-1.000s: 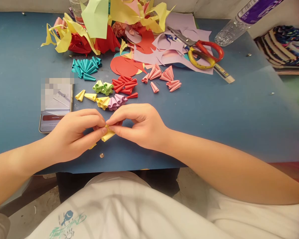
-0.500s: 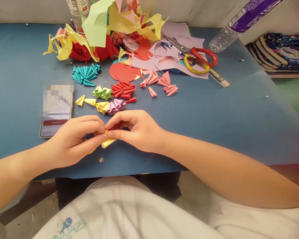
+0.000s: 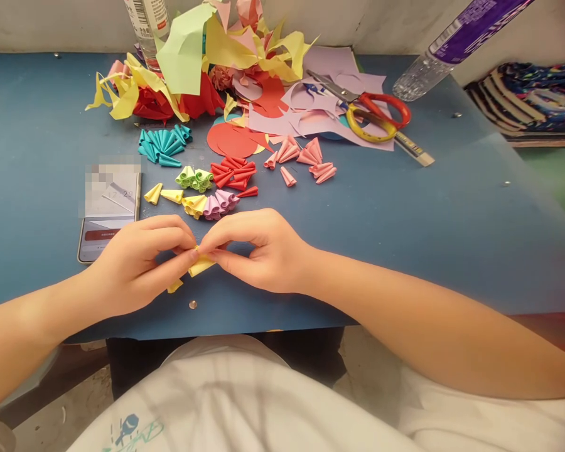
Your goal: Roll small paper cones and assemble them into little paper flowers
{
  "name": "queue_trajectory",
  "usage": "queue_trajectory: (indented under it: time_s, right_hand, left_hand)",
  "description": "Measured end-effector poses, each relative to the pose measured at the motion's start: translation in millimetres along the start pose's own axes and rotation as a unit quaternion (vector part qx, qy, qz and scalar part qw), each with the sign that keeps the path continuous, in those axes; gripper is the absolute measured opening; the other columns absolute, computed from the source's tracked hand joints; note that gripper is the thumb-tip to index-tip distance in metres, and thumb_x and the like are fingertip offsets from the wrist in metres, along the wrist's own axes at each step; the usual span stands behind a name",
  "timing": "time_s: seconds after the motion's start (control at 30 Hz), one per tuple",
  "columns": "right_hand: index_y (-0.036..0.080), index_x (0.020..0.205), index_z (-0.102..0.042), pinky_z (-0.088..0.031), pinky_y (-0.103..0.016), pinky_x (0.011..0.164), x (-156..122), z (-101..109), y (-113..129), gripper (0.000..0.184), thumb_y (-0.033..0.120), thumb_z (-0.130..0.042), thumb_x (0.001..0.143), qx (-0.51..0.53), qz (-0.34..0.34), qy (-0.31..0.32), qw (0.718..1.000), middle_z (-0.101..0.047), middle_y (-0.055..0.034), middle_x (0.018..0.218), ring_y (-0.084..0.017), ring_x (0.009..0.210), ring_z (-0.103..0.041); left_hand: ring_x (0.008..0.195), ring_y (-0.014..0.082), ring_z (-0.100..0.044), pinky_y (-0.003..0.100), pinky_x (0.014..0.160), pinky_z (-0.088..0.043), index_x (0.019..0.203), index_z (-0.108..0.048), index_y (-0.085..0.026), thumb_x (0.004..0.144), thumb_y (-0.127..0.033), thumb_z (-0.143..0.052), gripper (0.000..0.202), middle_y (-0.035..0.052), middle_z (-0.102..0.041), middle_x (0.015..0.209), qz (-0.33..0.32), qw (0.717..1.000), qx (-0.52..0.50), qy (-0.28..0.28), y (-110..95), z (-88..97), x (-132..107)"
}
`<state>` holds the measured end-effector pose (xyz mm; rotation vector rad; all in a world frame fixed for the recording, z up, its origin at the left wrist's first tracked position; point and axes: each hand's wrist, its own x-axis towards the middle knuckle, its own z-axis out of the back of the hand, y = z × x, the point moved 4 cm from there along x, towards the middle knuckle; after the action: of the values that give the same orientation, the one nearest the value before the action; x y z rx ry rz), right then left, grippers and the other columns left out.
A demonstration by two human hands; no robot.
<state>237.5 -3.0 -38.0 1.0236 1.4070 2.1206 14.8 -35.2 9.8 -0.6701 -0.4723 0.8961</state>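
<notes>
Between my two hands is a rolled piece of yellow paper (image 3: 201, 265), near the front edge of the blue table. My left hand (image 3: 145, 260) pinches its left end with thumb and forefinger. From the other side, the thumb and fingertips of my right hand (image 3: 254, 251) close on it too. A small yellow paper scrap (image 3: 174, 286) shows below my left hand. Just beyond my fingers lie yellow paper cones (image 3: 194, 205) and purple cones (image 3: 220, 203), with green cones (image 3: 194, 179) and red cones (image 3: 234, 171) behind them.
A phone (image 3: 110, 207) lies by my left hand. Teal cones (image 3: 164, 144) and pink cones (image 3: 311, 154) sit farther back, before crumpled paper scraps (image 3: 181, 53). Scissors (image 3: 374, 113) rest on purple cut paper. A plastic bottle (image 3: 433, 63) stands at the back right.
The right thumb has shifted slightly along the yellow paper roll, and more of the small yellow scrap shows below my left hand. The whole view has moved a little.
</notes>
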Motion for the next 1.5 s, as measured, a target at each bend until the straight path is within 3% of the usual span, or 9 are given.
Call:
queue_trajectory:
  time_s: [0.3,0.47,0.67,1.0,1.2,1.27,1.37,1.43,1.5]
  right_hand:
    - [0.023,0.095,-0.074,-0.069,-0.032,0.087,-4,-3,3,0.027,0.029,-0.100,0.098,0.034,-0.126,0.000,0.991,-0.088,-0.0031,0.101,-0.020,0.093,-0.080]
    - [0.024,0.093,-0.070,-0.064,-0.032,0.088,-4,-5,7,0.016,0.017,-0.085,0.093,-0.014,-0.066,0.009,0.998,-0.084,-0.0007,0.098,-0.018,0.089,-0.074]
    - [0.026,0.096,-0.063,-0.061,-0.033,0.092,-6,-9,3,0.019,0.016,-0.079,0.095,-0.082,0.012,0.012,0.997,-0.079,0.0000,0.099,-0.019,0.092,-0.072]
    - [0.028,0.095,-0.060,-0.063,-0.037,0.095,-8,-7,4,0.023,0.016,-0.077,0.105,-0.092,0.017,0.019,0.995,-0.080,-0.0015,0.102,-0.022,0.096,-0.074]
    - [0.026,0.104,-0.071,-0.071,-0.036,0.094,-7,-6,3,0.011,0.021,-0.078,0.109,-0.059,0.035,0.004,0.998,-0.084,-0.0023,0.107,-0.020,0.095,-0.078]
    - [0.026,0.116,-0.076,-0.075,-0.036,0.095,-7,-5,2,0.010,0.026,-0.084,0.111,-0.050,0.036,-0.015,0.998,-0.088,-0.0035,0.114,-0.019,0.096,-0.081]
    - [0.026,0.129,-0.085,-0.078,-0.039,0.103,-8,-4,3,0.013,0.029,-0.078,0.120,-0.068,0.049,-0.044,0.995,-0.092,-0.0069,0.120,-0.022,0.102,-0.086]
    - [0.024,0.128,-0.089,-0.080,-0.043,0.109,-9,-4,5,0.019,0.028,-0.071,0.124,-0.087,0.066,-0.049,0.993,-0.093,-0.0092,0.120,-0.024,0.108,-0.088]
    - [0.024,0.126,-0.091,-0.080,-0.045,0.112,-10,-5,8,0.022,0.026,-0.070,0.123,-0.096,0.070,-0.047,0.992,-0.094,-0.0110,0.122,-0.026,0.112,-0.089]
  left_hand:
    - [0.087,0.0216,-0.081,0.032,0.082,-0.065,0.095,-0.083,-0.024,0.121,-0.032,-0.079,0.028,0.0077,-0.088,0.099,-0.017,1.000,0.001,0.002,3,-4.9,-1]
    - [0.088,0.0204,-0.083,0.030,0.084,-0.067,0.098,-0.084,-0.024,0.119,-0.026,-0.081,0.022,0.0066,-0.089,0.101,-0.033,0.999,-0.014,0.017,-1,-0.9,1]
    - [0.090,0.0209,-0.084,0.031,0.087,-0.070,0.099,-0.087,-0.025,0.122,-0.028,-0.078,0.025,0.0075,-0.089,0.104,-0.032,0.999,0.017,0.020,0,0.6,-1]
    - [0.093,0.0254,-0.087,0.036,0.088,-0.072,0.102,-0.089,-0.027,0.125,-0.042,-0.082,0.028,0.0097,-0.090,0.105,-0.010,1.000,-0.006,0.020,2,1.3,0]
    - [0.096,0.0237,-0.087,0.035,0.095,-0.074,0.102,-0.090,-0.026,0.119,-0.036,-0.092,0.020,0.0078,-0.092,0.107,0.022,0.996,-0.083,0.000,5,1.5,2]
    - [0.099,0.0195,-0.087,0.029,0.093,-0.074,0.112,-0.091,-0.027,0.117,-0.028,-0.095,0.006,0.0037,-0.094,0.113,0.067,0.976,-0.207,-0.010,6,-1.1,2]
    - [0.096,0.0101,-0.087,0.017,0.088,-0.073,0.120,-0.092,-0.028,0.116,-0.008,-0.089,0.020,-0.0051,-0.097,0.111,0.186,0.897,-0.401,-0.018,3,-9.5,-1]
    - [0.091,0.0062,-0.088,0.012,0.087,-0.071,0.110,-0.093,-0.025,0.115,0.002,-0.084,0.029,-0.0078,-0.095,0.099,0.254,0.858,-0.446,-0.014,0,-13.7,-3]
    - [0.089,0.0052,-0.089,0.010,0.089,-0.071,0.101,-0.094,-0.024,0.113,0.002,-0.088,0.029,-0.0078,-0.094,0.093,0.292,0.840,-0.458,-0.011,1,-14.5,-4]
